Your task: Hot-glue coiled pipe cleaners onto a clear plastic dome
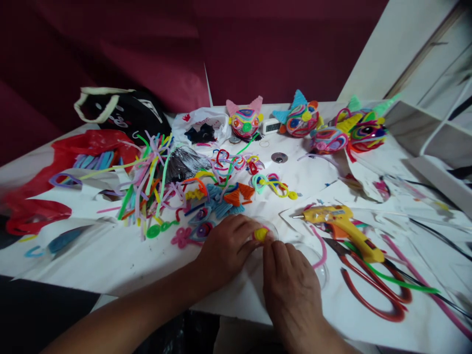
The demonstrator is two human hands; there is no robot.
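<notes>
A clear plastic half-ball [271, 225] with a yellow pipe-cleaner coil [260, 234] on it is between my hands, just above the table. My left hand [229, 244] grips it from the left, fingers bent around its side. On the right, my right hand [291, 280] is closed, its thumb and fingertips pinched together against the edge by the coil. Whatever those fingertips pinch is hidden. Beside my right hand, a second clear plastic half-ball [325, 276] lies under a curved pink pipe cleaner [323, 250].
Right of my hands lie a yellow glue gun [341, 219] and red-handled scissors [372, 285]. Loose pipe cleaners [147, 182] pile up at left, near a red bag [92, 142]. Finished animal heads [245, 120] stand at the back, beside a small digital timer [271, 126].
</notes>
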